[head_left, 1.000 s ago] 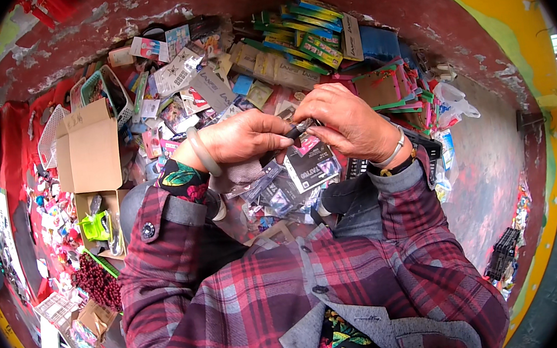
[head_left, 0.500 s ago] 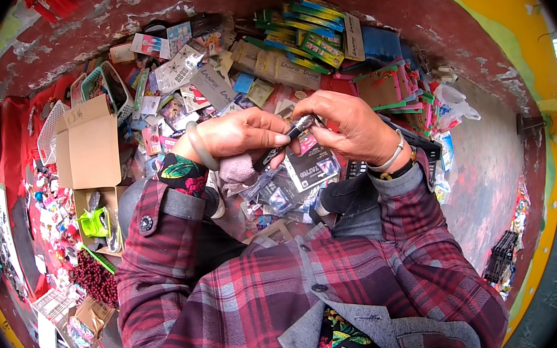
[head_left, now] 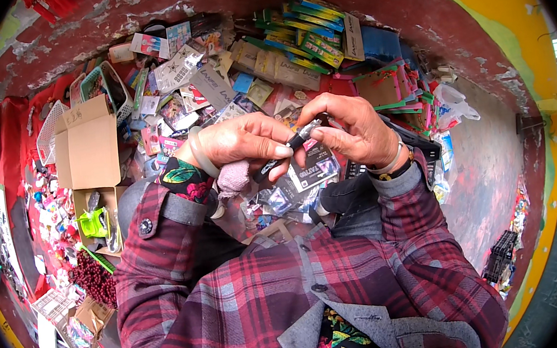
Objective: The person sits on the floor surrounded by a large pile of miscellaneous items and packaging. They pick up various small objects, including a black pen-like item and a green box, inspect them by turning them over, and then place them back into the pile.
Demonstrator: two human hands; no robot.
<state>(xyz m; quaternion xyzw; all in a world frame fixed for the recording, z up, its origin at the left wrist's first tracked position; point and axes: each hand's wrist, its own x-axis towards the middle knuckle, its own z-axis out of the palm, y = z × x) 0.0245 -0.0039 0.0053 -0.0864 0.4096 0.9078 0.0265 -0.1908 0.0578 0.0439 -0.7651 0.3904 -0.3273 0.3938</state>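
A slim black pen-shaped thing with a silver end [head_left: 297,138] is between my two hands, over my lap. My left hand [head_left: 242,140] pinches its black body with thumb and fingers. A dusty-pink cloth [head_left: 233,180] is tucked under that same hand, by the palm. At the silver end, my right hand [head_left: 361,133] has its thumb and forefinger closed round the tip. Something small and dark shows inside the right fingers; I cannot make out what. Below lies a black-and-white printed card pack [head_left: 312,168], partly covered by my fingers.
Piled packets and boxes lie ahead, with a stack of yellow-green packs [head_left: 319,40]. An open cardboard box [head_left: 89,150] stands at left, near dark red beads [head_left: 92,278]. A black crate [head_left: 425,148] is beside my right wrist. A peeling red wall edge [head_left: 403,4] curves behind.
The right fingers have shifted and more of the silver end shows between them. My left hand has turned slightly, and the pink cloth beneath it has moved a little.
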